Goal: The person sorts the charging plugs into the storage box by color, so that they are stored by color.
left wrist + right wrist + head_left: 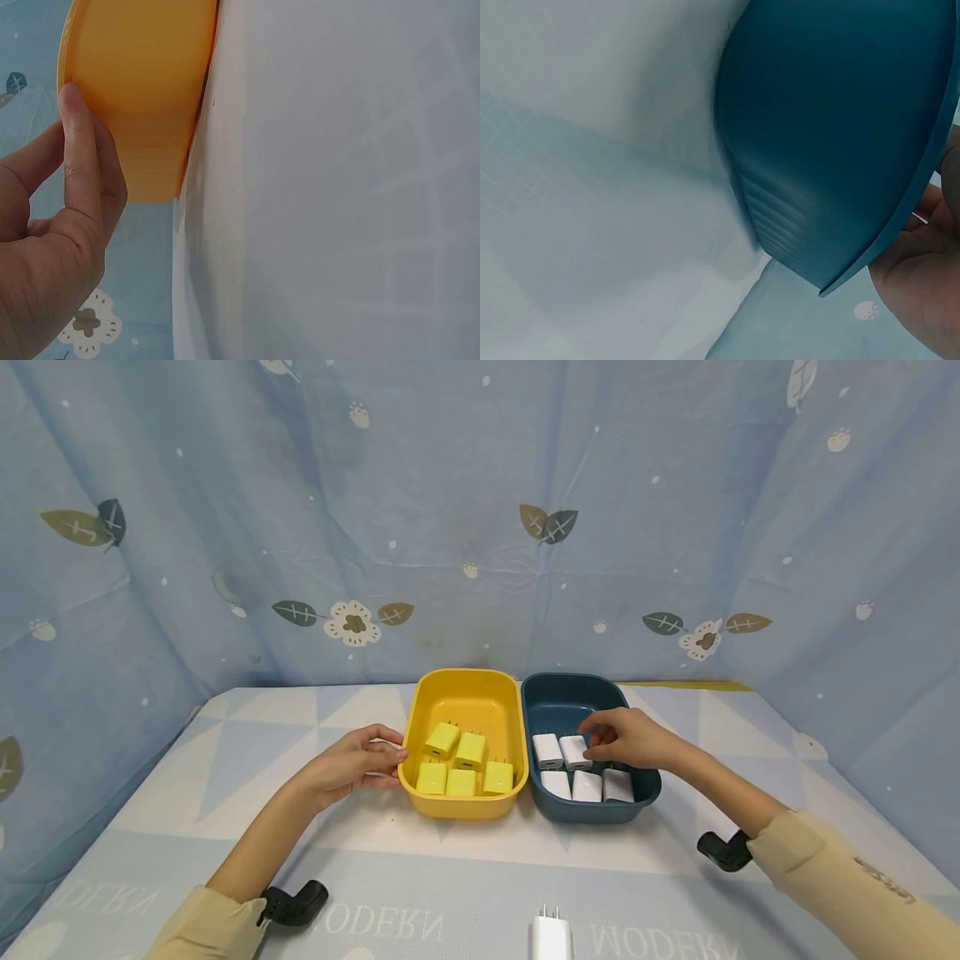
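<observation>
On the left of the pair of bins, the yellow plastic bin (480, 693) holds several yellow USB wall chargers (470, 750). My left hand (358, 762) pinches its left rim; in the left wrist view, fingers (79, 142) lie along the rim and outer wall. Beside it, the dark blue bin (592, 812) holds several white wall chargers (547, 750). My right hand (628, 739) reaches over its right rim and pinches a white charger (574, 752) in the back row. In the right wrist view the bin wall hides the fingertips.
One more white charger (551, 937) lies at the table's front, prongs pointing away from me. The table (375, 827) has a patterned cloth, and a blue printed curtain (450, 527) hangs behind and at both sides. The bins stand close together near the back edge.
</observation>
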A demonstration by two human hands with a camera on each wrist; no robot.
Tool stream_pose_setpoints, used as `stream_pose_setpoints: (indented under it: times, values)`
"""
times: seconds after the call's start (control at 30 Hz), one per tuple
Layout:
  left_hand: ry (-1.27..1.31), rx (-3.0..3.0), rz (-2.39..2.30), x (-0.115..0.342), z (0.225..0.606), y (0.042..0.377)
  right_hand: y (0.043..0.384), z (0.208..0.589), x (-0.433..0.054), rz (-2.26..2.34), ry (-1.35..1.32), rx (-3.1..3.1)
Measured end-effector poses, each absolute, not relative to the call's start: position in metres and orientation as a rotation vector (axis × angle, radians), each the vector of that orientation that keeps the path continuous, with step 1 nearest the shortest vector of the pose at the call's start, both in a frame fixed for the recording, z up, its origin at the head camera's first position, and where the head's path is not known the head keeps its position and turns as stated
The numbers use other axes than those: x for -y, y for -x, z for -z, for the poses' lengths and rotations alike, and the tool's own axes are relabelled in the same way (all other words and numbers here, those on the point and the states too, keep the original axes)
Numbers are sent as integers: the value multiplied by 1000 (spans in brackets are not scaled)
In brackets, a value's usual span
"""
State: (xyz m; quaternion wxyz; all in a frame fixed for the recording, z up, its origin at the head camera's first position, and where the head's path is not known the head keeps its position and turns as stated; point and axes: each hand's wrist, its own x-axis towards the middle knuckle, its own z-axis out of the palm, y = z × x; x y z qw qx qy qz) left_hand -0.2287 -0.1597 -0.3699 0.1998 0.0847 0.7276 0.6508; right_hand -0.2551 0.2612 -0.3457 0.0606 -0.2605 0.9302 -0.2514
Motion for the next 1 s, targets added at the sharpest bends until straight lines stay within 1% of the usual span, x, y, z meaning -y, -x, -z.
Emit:
stream_pose_setpoints:
  times: [0.23, 0.43, 0.67, 1.0]
  values:
    - [-241, -2026, -1818, 160, 370, 231, 248, 344, -264, 789, 789, -2829]
    - [-243, -2019, -1821, 161, 371, 233, 234, 339, -265, 830, 807, -2855]
    - [-235, -2017, -1821, 161, 371, 233, 212, 331, -264, 888, 829, -2890]
    - [-240, -2024, -1818, 161, 370, 234, 173, 325, -255, 993, 929, -2838]
